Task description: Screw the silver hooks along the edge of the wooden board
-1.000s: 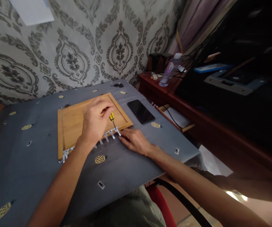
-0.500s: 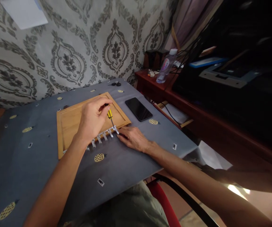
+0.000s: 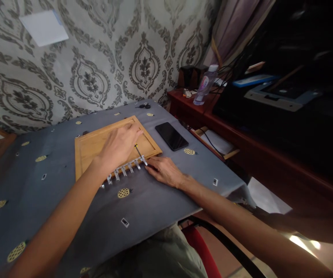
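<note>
My left hand (image 3: 122, 142) is closed round the handle of a screwdriver (image 3: 138, 151) above a wooden framed board (image 3: 93, 148). The fingers hide most of the handle; a bit of yellow and the thin shaft show. The shaft slants down to a metal clip (image 3: 144, 160) at the right end of the board's near edge. Along that edge runs a row of several similar metal clips (image 3: 124, 171), jutting out over the tablecloth. My right hand (image 3: 163, 170) rests on the table by the board's near right corner, its fingertips closed at the end clip.
A black phone (image 3: 172, 136) lies right of the board on the grey tablecloth (image 3: 97, 224). Keys (image 3: 144, 105) lie near the wall. A plastic bottle (image 3: 206, 85) stands on the red-brown desk (image 3: 205, 110), above an open drawer (image 3: 217, 143).
My left hand has turned and lowered over the screwdriver, covering the yellow handle that showed before. My right hand stays at the end clip. The whole view has shifted slightly.
</note>
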Available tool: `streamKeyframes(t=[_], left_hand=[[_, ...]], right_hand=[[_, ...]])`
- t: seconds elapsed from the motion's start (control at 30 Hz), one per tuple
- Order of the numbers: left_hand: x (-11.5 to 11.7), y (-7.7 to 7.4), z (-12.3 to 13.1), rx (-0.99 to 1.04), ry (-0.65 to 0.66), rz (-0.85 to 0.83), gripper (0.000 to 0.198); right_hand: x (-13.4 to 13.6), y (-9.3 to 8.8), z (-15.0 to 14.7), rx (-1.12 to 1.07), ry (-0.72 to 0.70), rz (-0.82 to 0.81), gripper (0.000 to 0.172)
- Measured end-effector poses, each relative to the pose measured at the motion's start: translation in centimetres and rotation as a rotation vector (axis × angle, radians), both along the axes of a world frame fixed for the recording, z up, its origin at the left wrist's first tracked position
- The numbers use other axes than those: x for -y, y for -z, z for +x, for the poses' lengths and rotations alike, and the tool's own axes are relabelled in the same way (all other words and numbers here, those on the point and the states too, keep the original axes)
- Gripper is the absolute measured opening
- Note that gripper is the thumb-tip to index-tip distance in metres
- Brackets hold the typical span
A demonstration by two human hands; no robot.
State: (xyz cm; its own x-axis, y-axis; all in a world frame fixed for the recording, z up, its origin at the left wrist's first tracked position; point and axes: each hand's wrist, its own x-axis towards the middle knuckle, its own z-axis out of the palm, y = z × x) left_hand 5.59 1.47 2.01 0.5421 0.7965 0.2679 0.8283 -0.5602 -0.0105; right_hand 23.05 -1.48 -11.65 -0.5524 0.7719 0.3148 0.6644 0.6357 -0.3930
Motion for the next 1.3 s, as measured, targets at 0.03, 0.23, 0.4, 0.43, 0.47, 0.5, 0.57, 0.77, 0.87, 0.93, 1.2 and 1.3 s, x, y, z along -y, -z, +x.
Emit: streamKeyframes(t=[0.03,0.23,0.4,0.43,0.47,0.5,0.57,0.77,0.87,0.93,1.2,1.3], left_hand=[[-0.1,-0.3,0.2,-0.035,-0.029,-0.001,0.037],[-1.2,-1.3,0.8,-0.219,-0.128,0.005,0.048],[-2.5,-1.4,1.0,-0.292,-0.163,-0.050,0.049],[-2.8,-1.3,1.0,-0.307,-0.149,-0.049,0.048],[-3.1,-1.3,1.0,-0.320,-0.134,-0.045,0.047],[-3.4,-1.2,1.0,-0.331,-0.115,-0.038,0.046],[-3.8,-1.0,1.1,-0.345,-0.068,-0.025,0.045],[-4.1,-1.0,1.1,-0.362,0.131,0.022,0.040],[-3.7,-1.1,1.3,-0.381,0.196,0.043,0.040],[-3.3,-1.0,1.4,-0.312,0.140,0.050,0.038],[-1.8,-0.7,1.9,0.003,-0.105,-0.011,0.056],[-1.5,-0.7,2.2,-0.074,-0.126,0.044,0.059]], right_hand=[[0.0,0.0,0.0,0.003,0.002,0.003,0.019],[0.0,0.0,0.0,0.004,0.008,0.005,0.018],[0.0,0.0,-0.1,0.019,0.011,0.004,0.019],[0.0,0.0,-0.1,0.020,0.012,0.005,0.018],[0.0,0.1,0.0,0.019,0.013,0.006,0.018],[0.0,0.1,0.0,0.017,0.014,0.006,0.017],[0.0,0.1,0.0,0.008,0.012,0.007,0.017],[0.1,0.1,0.0,-0.017,0.005,0.003,0.018],[0.1,-0.1,-0.1,0.000,0.005,-0.007,0.019],[0.1,-0.3,-0.1,0.008,0.008,-0.009,0.020],[0.1,-0.6,-0.1,0.015,0.005,-0.016,0.016],[0.1,-0.6,-0.1,0.029,0.012,-0.016,0.017]])
